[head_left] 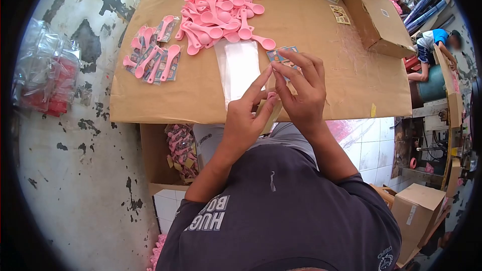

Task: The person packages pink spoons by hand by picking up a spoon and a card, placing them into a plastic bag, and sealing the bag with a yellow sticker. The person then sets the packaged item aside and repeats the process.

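Above the table's near edge, my left hand (245,119) is closed around a small pink spoon (271,94), of which only a bit shows by the thumb. A pale yellowish piece (272,115), perhaps card or film, hangs below those fingers. Thumb and index finger of my right hand (305,90) pinch close to my left index fingertip; what they grip is too small to make out. Behind the hands lies a blue printed card stack (275,56), partly covered by my right fingers. Clear plastic bags (242,68) lie flat left of it.
A heap of pink spoons (221,12) covers the table's back middle. Packed spoons with cards (153,52) lie at left. A cardboard box (379,20) stands at right. Below the table, another box holds packed spoons (182,148). A person (434,45) bends at far right.
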The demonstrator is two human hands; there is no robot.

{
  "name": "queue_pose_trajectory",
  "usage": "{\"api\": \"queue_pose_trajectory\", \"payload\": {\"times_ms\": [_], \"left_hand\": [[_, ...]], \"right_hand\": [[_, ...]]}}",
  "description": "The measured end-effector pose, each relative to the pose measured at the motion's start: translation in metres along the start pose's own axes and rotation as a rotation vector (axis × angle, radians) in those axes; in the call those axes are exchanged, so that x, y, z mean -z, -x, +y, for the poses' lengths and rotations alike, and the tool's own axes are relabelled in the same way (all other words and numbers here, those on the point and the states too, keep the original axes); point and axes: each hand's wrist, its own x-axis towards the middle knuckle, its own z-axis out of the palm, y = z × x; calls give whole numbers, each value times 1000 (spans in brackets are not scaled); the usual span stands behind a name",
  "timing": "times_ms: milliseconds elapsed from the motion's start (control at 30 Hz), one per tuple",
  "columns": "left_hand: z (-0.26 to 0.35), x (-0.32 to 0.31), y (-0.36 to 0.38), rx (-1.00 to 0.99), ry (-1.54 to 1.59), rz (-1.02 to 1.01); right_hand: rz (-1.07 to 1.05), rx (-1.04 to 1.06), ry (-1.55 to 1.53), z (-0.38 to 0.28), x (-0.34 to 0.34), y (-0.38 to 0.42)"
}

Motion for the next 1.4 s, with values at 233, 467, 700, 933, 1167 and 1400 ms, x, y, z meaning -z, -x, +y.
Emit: {"api": "queue_pose_trajectory", "payload": {"times_ms": [233,467,700,933,1167,1400], "left_hand": [[16,1,1,33,-44,-97],[10,4,6,172,142,-156],[10,6,4,115,203,-54],[7,3,6,65,156,-61],[14,2,4,52,79,-73],[11,3,3,113,73,-160]], "right_hand": [[24,-37,-39,5,8,0],[208,-431,-465,20,24,-11],[-127,-70,-151,1,29,-12],[-98,-47,-106,-1,19,-7],[-72,-25,-51,2,19,-5],[-30,-92,-151,10,19,-2]]}}
